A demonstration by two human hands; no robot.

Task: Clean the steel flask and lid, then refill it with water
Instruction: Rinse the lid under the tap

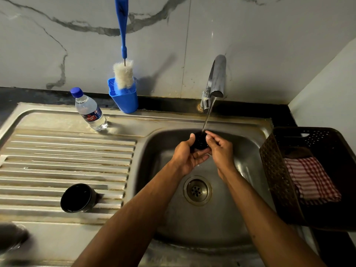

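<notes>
Both arms reach forward over the sink. The left hand cups the black lid from below, fingers curled around it, under the running tap. The right hand pinches its edge (fingertips bent). A dark cup lies on the drainboard, well apart.

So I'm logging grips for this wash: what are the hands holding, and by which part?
Both hands hold the small black lid under the tap's stream: left hand cups its left side and underside, right hand touches its right edge.
</notes>
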